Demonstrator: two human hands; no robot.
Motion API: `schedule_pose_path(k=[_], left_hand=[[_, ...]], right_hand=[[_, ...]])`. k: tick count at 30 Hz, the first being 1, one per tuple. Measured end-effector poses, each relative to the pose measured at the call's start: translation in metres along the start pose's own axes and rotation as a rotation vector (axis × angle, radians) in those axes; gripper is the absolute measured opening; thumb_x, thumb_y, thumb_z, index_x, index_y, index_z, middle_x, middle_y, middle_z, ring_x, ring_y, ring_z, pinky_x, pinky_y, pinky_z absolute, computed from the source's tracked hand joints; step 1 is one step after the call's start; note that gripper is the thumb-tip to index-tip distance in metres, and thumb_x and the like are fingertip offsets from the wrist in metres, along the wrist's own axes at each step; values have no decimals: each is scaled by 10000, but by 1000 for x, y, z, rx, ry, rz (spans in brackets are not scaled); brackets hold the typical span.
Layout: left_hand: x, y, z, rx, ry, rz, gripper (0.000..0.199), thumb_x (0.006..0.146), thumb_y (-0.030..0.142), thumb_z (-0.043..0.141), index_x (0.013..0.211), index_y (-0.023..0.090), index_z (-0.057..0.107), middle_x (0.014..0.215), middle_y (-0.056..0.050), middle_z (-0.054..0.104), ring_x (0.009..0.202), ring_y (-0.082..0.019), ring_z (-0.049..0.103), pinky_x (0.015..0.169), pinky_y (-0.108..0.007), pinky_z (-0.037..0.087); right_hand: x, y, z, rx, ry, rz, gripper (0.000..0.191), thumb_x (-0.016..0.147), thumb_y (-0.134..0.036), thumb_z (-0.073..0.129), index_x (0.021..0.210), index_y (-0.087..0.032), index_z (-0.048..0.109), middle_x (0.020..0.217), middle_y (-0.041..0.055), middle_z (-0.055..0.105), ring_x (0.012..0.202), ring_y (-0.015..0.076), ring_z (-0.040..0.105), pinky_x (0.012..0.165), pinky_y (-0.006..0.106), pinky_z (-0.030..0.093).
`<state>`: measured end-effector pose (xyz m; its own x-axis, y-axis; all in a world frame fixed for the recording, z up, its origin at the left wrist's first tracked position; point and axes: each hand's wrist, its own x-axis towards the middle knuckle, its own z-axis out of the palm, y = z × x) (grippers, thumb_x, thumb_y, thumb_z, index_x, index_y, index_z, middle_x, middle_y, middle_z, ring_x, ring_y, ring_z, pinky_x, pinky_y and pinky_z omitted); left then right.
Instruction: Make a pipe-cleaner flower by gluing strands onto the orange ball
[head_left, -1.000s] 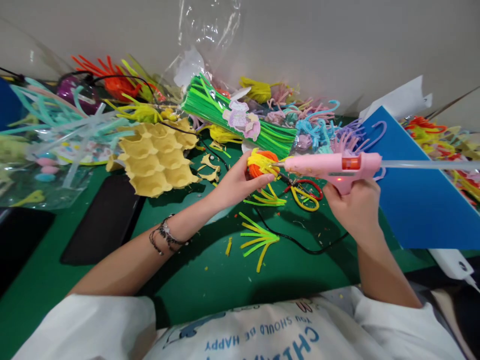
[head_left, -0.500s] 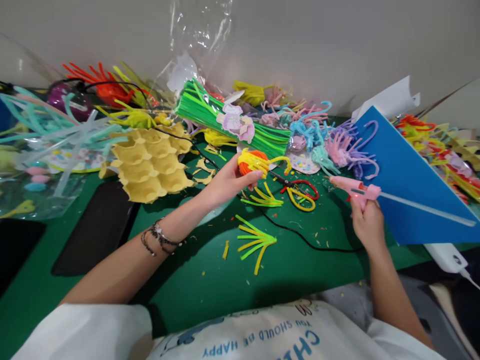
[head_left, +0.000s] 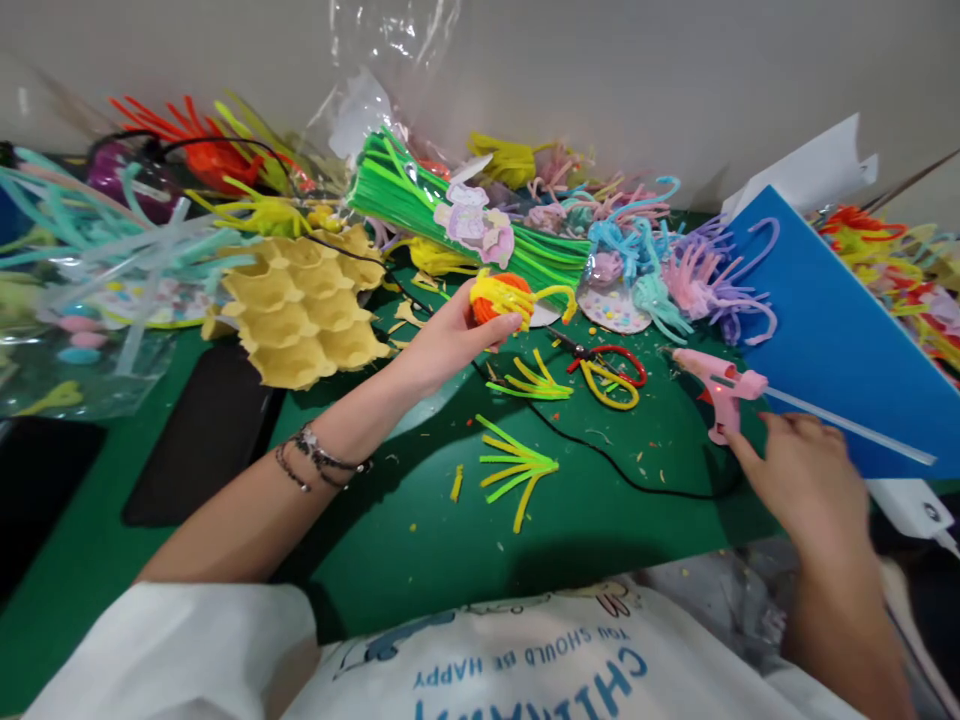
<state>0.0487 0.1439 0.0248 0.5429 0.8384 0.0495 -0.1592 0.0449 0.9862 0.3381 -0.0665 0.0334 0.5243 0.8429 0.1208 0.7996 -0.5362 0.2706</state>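
An orange ball wrapped in yellow pipe cleaners (head_left: pixel 504 300) is held between the thumb and fingers of my left hand (head_left: pixel 459 335). My right hand (head_left: pixel 806 475) is open, its fingers apart, just right of the pink glue gun (head_left: pixel 721 385); the thumb is close to the handle's lower end. From the gun's back a long clear glue stick sticks out over the blue board. Scissors with red and yellow handles (head_left: pixel 609 375) lie between the hands. Two fans of green and yellow pipe-cleaner pieces (head_left: pixel 525 470) lie below the ball.
A yellow egg tray (head_left: pixel 304 310) and a black phone (head_left: pixel 206 435) are at the left. Bagged green pipe cleaners (head_left: pixel 397 190) lie behind. The blue board (head_left: pixel 840 330) leans at the right. A black cable crosses the green table (head_left: pixel 450 590).
My right hand has let go of the glue gun and moved right, its fingers opening. My left hand still holds the ball. The whole view has shifted slightly.
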Motion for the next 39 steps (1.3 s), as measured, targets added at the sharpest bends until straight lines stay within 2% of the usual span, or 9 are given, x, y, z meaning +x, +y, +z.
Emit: schedule_pose_path(k=[3,6,10,14,19,24,29,35,39], left_hand=[[2,-1,-2,-40,23,-46,378,680,273,717,991,153,539,810,30,577,637,-47,492,557,-168,392],[1,-1,-3,-35,16,-59,412,674,268,716,1032,162,541,847,25,592,660,-52,505,582,-176,388],[-3,5,-1,7,-21,-10,432,676,263,712,1059,160,542,871,19,601,680,-58,506,610,-184,389],[-6,11,0,7,-37,-2,420,683,258,703,1052,163,526,866,26,587,679,-57,496,605,-180,392],[-4,12,-4,9,-20,-5,431,678,288,708,1040,158,514,866,18,578,673,-63,504,582,-182,399],[-3,11,-4,44,-22,-27,538,711,289,680,1179,182,437,988,-17,614,778,-95,575,622,-194,435],[-5,8,-1,76,-95,-25,506,724,301,675,1163,177,454,935,-9,616,747,-88,570,612,-195,447],[-6,6,0,114,-155,-36,505,719,385,695,1135,182,493,865,-4,622,641,-80,551,549,-196,429],[-7,7,2,62,-193,-37,510,698,382,713,1114,174,506,895,-10,617,678,-93,559,580,-211,453]], right_hand=[[-11,-30,-31,317,28,-295,359,904,-402,406,1087,-167,606,1082,113,643,929,252,618,778,378,491],[-15,-84,-40,609,-238,-664,303,913,-361,437,1120,-207,596,1046,67,651,882,174,631,773,306,500],[-17,-143,-31,500,-353,-863,384,832,-372,588,1137,-140,571,1071,123,616,994,248,596,810,367,493],[-15,-156,-28,374,-387,-953,178,824,-272,600,943,-140,587,995,114,597,974,257,571,742,339,467],[2,-145,-43,536,-501,-1073,75,817,-207,593,778,-174,539,810,29,595,718,143,552,615,248,396],[30,-124,-80,999,-431,-932,180,795,-358,630,792,-182,592,748,2,645,646,134,588,602,267,459],[58,-127,-102,1501,-159,-619,261,688,-419,715,796,-200,624,676,-24,658,530,130,586,528,289,503],[74,-156,-93,1591,-120,-634,311,652,-462,739,783,-196,647,758,-18,675,722,157,640,665,310,543],[77,-161,-86,1539,-126,-601,315,664,-447,734,803,-178,647,757,-13,662,699,141,626,647,285,524]])
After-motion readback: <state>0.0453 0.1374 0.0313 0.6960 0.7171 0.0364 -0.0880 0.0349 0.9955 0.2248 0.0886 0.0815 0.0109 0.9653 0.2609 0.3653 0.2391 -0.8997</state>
